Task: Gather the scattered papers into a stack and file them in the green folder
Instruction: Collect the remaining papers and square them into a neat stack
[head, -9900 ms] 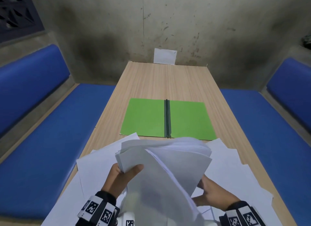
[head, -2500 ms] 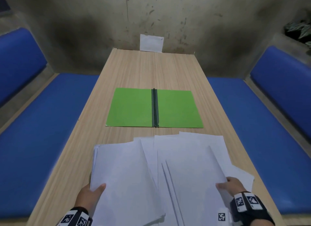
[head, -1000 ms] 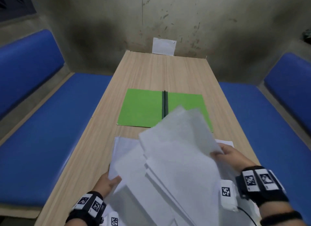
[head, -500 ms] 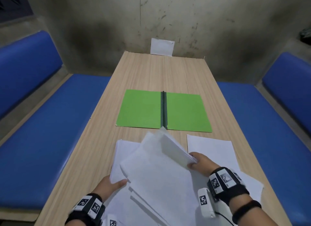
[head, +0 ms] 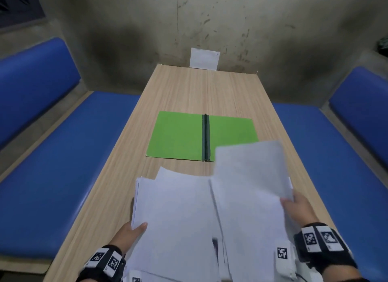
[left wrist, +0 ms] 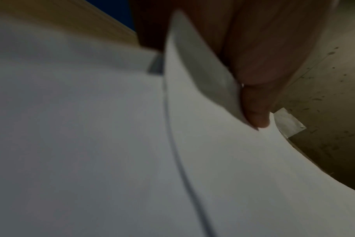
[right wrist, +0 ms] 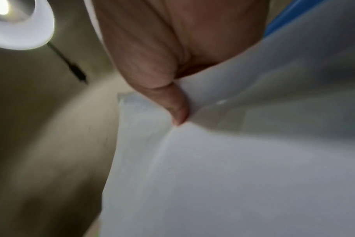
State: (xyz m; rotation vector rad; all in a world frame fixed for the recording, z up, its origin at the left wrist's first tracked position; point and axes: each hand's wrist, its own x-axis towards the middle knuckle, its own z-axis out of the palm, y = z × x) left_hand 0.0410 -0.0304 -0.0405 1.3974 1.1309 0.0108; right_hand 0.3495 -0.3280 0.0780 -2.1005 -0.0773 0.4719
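Observation:
A green folder lies open and flat at the middle of the wooden table. Nearer me, a stack of white papers sits on the table. My left hand grips the stack's left edge, thumb on top; the left wrist view shows the thumb pressing the papers. My right hand pinches a lifted bundle of white sheets by its right edge, covering the folder's near right corner. In the right wrist view the thumb presses on those sheets.
Blue cushioned benches run along both sides of the table. A small white card leans against the stained wall at the table's far end. The far half of the table is bare wood.
My right hand has moved right and picked up the loose sheets there, lifting them so they now overlap the folder's corner. The left hand keeps its hold on the stack.

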